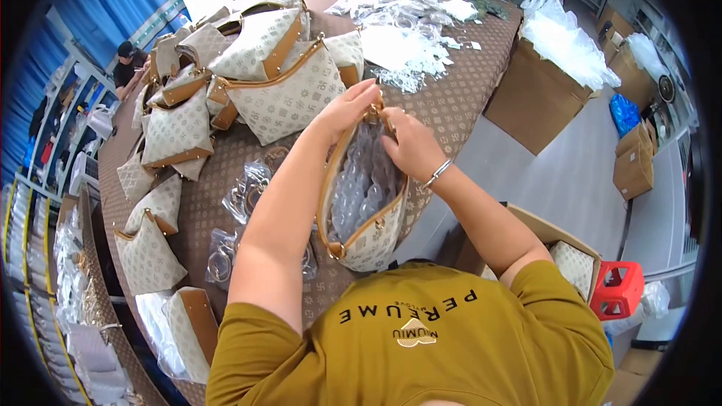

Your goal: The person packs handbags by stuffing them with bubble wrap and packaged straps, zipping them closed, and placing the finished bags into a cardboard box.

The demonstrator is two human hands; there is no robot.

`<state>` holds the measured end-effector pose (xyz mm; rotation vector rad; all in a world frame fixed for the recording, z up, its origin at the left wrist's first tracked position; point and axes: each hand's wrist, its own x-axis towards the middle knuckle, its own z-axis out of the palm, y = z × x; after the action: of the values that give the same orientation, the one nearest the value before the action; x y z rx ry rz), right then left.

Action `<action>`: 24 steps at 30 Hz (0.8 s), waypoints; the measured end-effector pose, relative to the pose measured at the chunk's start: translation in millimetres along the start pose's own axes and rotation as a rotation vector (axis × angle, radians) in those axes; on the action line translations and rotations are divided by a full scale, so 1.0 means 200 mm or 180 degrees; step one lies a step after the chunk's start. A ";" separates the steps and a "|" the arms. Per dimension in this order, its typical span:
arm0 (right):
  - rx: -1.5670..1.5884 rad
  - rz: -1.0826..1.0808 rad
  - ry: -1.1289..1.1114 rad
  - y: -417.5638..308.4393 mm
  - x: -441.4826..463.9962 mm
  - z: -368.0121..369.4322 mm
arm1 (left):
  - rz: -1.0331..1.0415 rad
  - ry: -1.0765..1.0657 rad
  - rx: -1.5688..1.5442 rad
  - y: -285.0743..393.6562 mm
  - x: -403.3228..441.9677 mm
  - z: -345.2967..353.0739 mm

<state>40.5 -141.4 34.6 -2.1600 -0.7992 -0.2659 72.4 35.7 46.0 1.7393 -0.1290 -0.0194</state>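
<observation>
A cream patterned handbag (pixel 382 237) with tan trim lies open in front of me, its mouth turned up. Transparent bubble padding (pixel 359 180) fills the inside. At the bag's far end, the fingers of my left hand (pixel 347 111) pinch the trim beside a gold-coloured metal fitting (pixel 372 110). My right hand (pixel 414 144) grips the rim from the other side, its fingers curled over the edge and partly hidden. Left of the bag, plastic packets (pixel 248 189) holding ring-shaped pieces lie on the brown patterned table cover (pixel 444 116).
Similar handbags (pixel 282 94) are piled at the table's left. Further back lie plastic packets and white scraps (pixel 410 53). A cardboard box (pixel 530 101) with plastic wrap stands off the right edge, near a red stool (pixel 618 289). Two people (pixel 128 68) are in the background.
</observation>
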 end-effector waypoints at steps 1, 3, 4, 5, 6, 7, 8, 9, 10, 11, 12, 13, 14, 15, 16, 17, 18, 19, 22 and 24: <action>-0.0033 -0.0042 -0.0074 0.00 0.00 0.01 | -0.0255 -0.0362 -0.0429 0.01 0.03 -0.01; -0.0094 -0.0041 -0.0156 0.02 0.02 0.01 | -0.0526 -0.0764 -0.0884 0.02 0.09 -0.01; -0.0200 -0.0054 -0.0156 0.03 0.02 0.01 | -0.0493 -0.0832 -0.0911 0.01 0.11 -0.02; -0.0305 -0.0069 -0.0164 0.03 0.04 0.01 | -0.0461 -0.0894 -0.0943 0.00 0.12 -0.02; -0.0406 -0.0085 -0.0174 0.03 0.05 0.01 | -0.0431 -0.0953 -0.0973 -0.01 0.12 -0.02; -0.0420 -0.0053 -0.0190 0.02 0.06 0.01 | -0.0449 -0.0973 -0.1000 -0.02 0.12 -0.01; -0.0695 -0.0088 -0.0166 -0.02 0.07 0.01 | -0.0408 -0.0775 -0.1221 -0.02 0.10 0.01; -0.0972 -0.0124 -0.0144 -0.07 0.10 0.01 | -0.0368 -0.0576 -0.1441 -0.02 0.09 0.03; -0.1250 -0.0156 -0.0136 -0.09 0.11 0.02 | -0.0340 -0.0371 -0.1669 -0.02 0.08 0.05; -0.1266 -0.0121 -0.0178 -0.09 0.12 0.04 | -0.0375 -0.0382 -0.1712 -0.03 0.07 0.06; -0.1532 -0.0127 -0.0218 -0.09 0.15 0.07 | -0.0432 -0.0339 -0.1800 -0.04 0.08 0.07; -0.1800 -0.0151 -0.0257 -0.08 0.18 0.09 | -0.0478 -0.0287 -0.1888 -0.04 0.09 0.07; -0.2068 -0.0188 -0.0294 -0.08 0.20 0.10 | -0.0517 -0.0230 -0.1973 -0.04 0.08 0.07; -0.2082 -0.0191 -0.0330 -0.07 0.21 0.10 | -0.0527 -0.0219 -0.2009 -0.03 0.07 0.06; -0.2091 -0.0287 -0.0305 -0.06 0.21 0.10 | -0.0544 -0.0169 -0.2051 -0.03 0.06 0.06; -0.2098 -0.0389 -0.0279 -0.06 0.21 0.09 | -0.0559 -0.0116 -0.2091 -0.02 0.05 0.05; -0.2104 -0.0493 -0.0253 -0.06 0.21 0.09 | -0.0572 -0.0061 -0.2132 -0.02 0.05 0.04; -0.2116 -0.0509 -0.0280 -0.06 0.21 0.10 | -0.0568 -0.0045 -0.2162 -0.02 0.04 0.04; -0.2084 -0.0800 -0.0045 -0.04 0.20 0.12 | -0.0548 -0.0070 -0.2141 -0.03 0.03 0.03; -0.2085 -0.0798 -0.0060 -0.02 0.21 0.14 | -0.0549 -0.0027 -0.2154 -0.04 0.04 0.04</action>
<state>69.9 -99.6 36.7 -2.6597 -1.1071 -0.7193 79.9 28.3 37.3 1.0694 0.0239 -0.1771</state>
